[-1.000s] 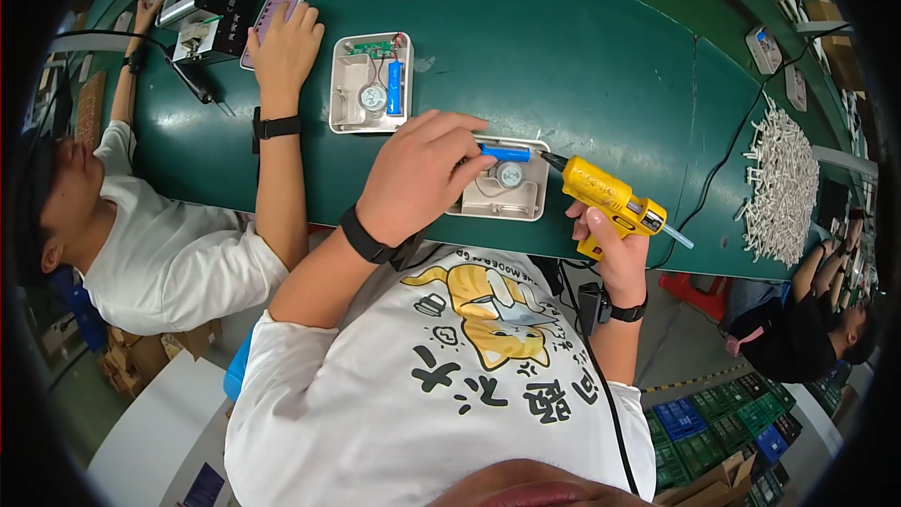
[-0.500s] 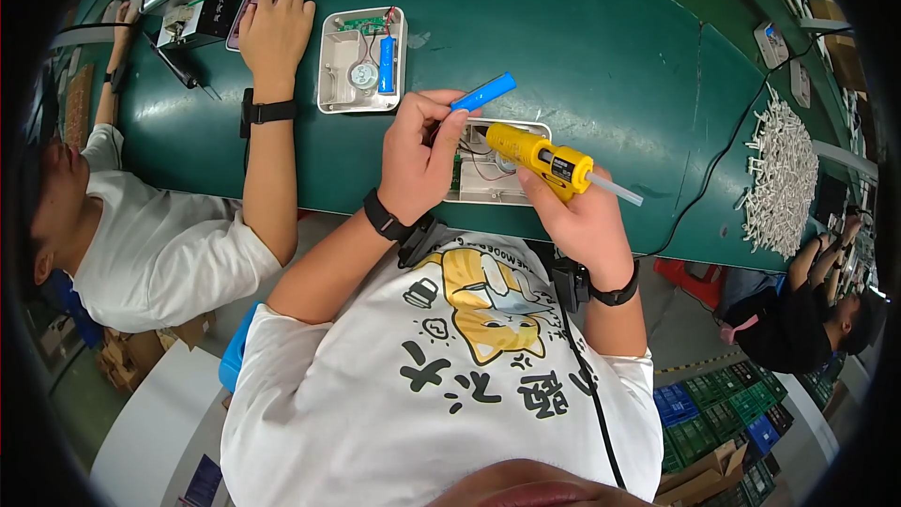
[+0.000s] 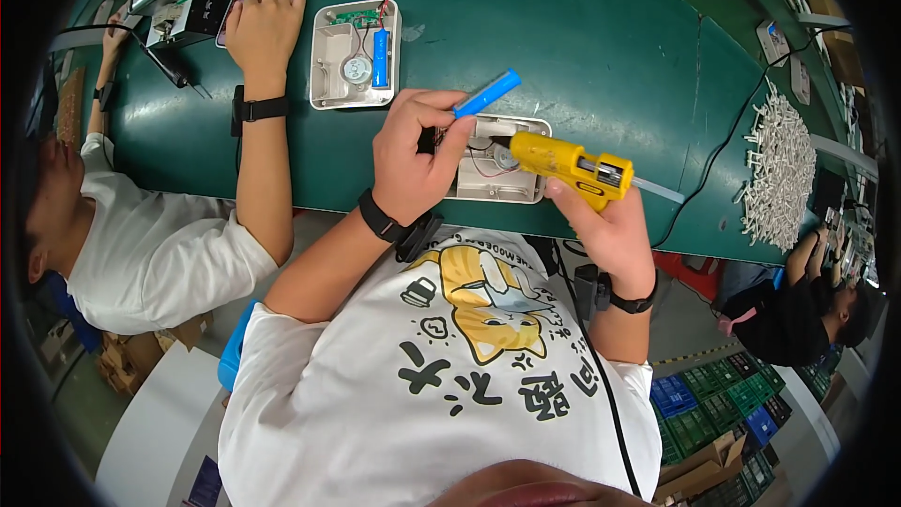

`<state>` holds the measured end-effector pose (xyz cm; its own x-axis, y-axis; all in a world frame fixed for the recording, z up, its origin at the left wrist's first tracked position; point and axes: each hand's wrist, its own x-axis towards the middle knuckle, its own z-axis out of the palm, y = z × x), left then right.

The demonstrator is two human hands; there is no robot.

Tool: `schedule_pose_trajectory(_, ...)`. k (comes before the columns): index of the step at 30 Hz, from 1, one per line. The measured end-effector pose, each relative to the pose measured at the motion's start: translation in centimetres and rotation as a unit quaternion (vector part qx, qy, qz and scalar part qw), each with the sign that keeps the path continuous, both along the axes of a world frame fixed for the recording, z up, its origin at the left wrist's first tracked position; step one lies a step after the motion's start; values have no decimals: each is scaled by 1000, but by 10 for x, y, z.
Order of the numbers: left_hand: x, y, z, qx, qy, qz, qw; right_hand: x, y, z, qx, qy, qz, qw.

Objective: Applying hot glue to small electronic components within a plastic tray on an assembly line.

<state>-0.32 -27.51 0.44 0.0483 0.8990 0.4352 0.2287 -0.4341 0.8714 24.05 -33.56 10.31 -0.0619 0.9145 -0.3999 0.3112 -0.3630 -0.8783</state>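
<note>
Left hand (image 3: 413, 164) pinches the blue cell (image 3: 486, 94), tilted up-right, above the open case (image 3: 497, 178); right hand (image 3: 601, 225) grips the glue gun (image 3: 568, 167), nozzle inside.

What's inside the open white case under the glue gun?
Inside the white case, thin red wires and a small round part show by the yellow glue gun nozzle; the left hand covers its left end.

Our assembly workshop: long green bench (image 3: 582, 28), open white plastic casings (image 3: 355, 54) along its near edge, co-workers beside us.
</note>
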Motion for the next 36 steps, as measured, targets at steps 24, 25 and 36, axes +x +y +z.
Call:
schedule_pose_trajectory(24, -1, -1, 5, -29, 52, -61, 996, 17, -13, -3, -10, -82, -61, 995)
schedule_pose_trajectory(25, 0, 0, 6, -28, 52, -62, 996, 17, -14, -3, -9, -84, -54, 995)
schedule_pose_trajectory(36, -1, 9, 20, 40, 174, -100, 979, 25, -23, -8, 3, -68, -60, 996)
